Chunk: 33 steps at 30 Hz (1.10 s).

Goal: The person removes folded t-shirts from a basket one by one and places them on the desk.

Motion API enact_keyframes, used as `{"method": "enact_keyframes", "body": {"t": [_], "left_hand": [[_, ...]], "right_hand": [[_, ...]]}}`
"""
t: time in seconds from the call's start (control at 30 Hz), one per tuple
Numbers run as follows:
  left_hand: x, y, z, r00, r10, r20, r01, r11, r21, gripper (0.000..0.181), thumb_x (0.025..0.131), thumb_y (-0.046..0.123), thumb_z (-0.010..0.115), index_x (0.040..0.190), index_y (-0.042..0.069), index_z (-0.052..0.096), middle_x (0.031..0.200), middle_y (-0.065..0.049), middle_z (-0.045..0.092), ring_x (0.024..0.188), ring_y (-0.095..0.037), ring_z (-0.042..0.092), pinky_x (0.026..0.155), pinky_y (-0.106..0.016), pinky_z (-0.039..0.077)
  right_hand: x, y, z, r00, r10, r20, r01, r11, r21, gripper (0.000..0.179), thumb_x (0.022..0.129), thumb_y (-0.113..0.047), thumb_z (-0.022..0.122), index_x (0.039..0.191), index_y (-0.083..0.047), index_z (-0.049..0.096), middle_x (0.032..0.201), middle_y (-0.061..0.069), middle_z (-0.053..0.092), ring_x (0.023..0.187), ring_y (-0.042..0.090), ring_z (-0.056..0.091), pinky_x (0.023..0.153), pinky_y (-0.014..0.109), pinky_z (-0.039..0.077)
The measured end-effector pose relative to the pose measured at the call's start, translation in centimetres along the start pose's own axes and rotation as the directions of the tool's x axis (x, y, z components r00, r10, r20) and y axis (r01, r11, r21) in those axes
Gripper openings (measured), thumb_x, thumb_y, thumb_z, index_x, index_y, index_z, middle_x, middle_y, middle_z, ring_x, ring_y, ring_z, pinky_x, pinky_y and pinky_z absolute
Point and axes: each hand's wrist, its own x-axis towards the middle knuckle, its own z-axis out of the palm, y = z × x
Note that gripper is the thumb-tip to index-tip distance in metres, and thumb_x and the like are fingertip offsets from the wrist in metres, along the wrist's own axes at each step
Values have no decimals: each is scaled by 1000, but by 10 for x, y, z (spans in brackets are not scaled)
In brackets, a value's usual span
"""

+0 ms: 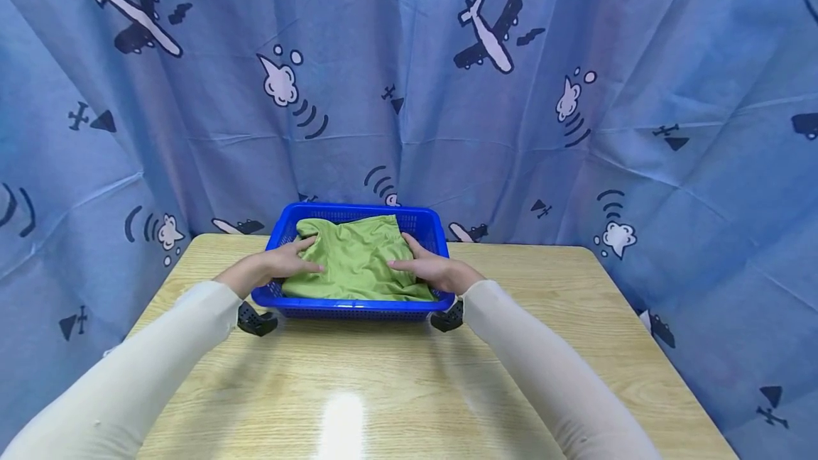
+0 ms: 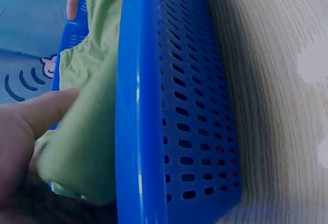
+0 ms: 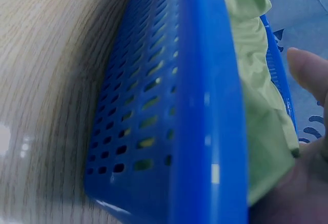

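A piece of green cloth [image 1: 358, 254] lies rumpled in a blue plastic basket [image 1: 354, 305] with perforated walls. My left hand [image 1: 284, 261] reaches over the basket's left side, thumb and fingers spread at the cloth's left part. In the left wrist view its straight thumb [image 2: 48, 108] lies against a fold of the cloth [image 2: 87, 137]. On the other side, my right hand [image 1: 434, 267] rests at the cloth's right edge, also with thumb and fingers apart. Its thumb [image 3: 307, 70] stands raised beside the cloth [image 3: 266, 131] in the right wrist view, while lower fingers are partly hidden.
The basket stands toward the back of a light wood table [image 1: 396, 375]. Close behind and at both sides hangs a blue curtain [image 1: 371, 91] with airplane prints. Small red spots show through the basket's holes in the left wrist view, and yellow ones in the right.
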Motion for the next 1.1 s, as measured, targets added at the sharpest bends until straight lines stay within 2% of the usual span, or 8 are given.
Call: {"method": "enact_keyframes", "body": {"t": [0.17,0.27,0.37,0.5,0.63,0.87,0.97,1.1], "left_hand": [[5,-1,0,999,-38,1,38,996,-75,86,105,29,50,163,17,-12,167,-26,-13,154,-48,-8,124,-65,8],[10,-3,1,999,-32,-4,31,991,-133,93,105,26,50,159,22,-25,166,-22,-24,154,-45,-14,125,-63,7],[14,-4,2,1000,-21,-3,21,989,-147,99,103,22,53,157,25,-29,165,-22,-27,155,-44,-13,125,-61,8],[15,-6,1,1000,-2,7,3,994,-109,101,99,15,57,160,26,-23,166,-23,-22,155,-45,-13,125,-62,5],[13,-7,-2,998,61,15,-60,995,-81,98,96,9,58,163,26,-12,168,-23,-18,155,-46,-12,124,-64,4],[7,-6,-6,988,157,10,-156,987,-26,66,97,12,60,158,11,35,168,-26,4,155,-45,-2,124,-65,10],[3,-5,-10,980,196,-21,-196,979,-51,67,94,12,64,156,4,38,167,-29,7,155,-45,0,124,-64,7],[-3,-1,-16,974,222,-48,-225,971,-82,74,94,14,67,158,5,32,168,-28,5,156,-43,3,125,-62,8]], "right_hand": [[-2,-1,1,1000,-5,14,5,1000,-14,102,99,-33,65,162,-33,-15,170,2,-21,158,27,-15,128,56,2],[-1,-2,2,999,-33,7,33,999,-18,103,98,-29,66,162,-33,-14,171,4,-19,158,28,-14,128,55,3],[-1,-1,3,998,-55,-3,55,998,-26,99,98,-22,66,163,-35,-7,172,6,-14,159,29,-9,128,55,6],[1,0,4,998,-67,4,67,997,-47,88,98,-16,66,163,-37,11,173,6,-5,159,30,-3,128,55,10],[2,0,5,997,-79,-2,79,993,-83,76,97,-16,68,161,-32,29,172,8,5,159,30,1,128,55,12],[1,-3,5,990,-98,-105,88,992,-93,72,92,-19,74,156,-26,41,171,11,16,158,28,13,127,49,20],[-3,-7,1,986,-108,-127,99,992,-77,71,93,-18,74,156,-25,42,171,10,15,157,26,15,126,48,22],[-8,-13,-7,980,-128,-149,119,991,-65,69,94,-17,73,156,-25,42,171,9,14,157,27,13,126,48,23]]}}
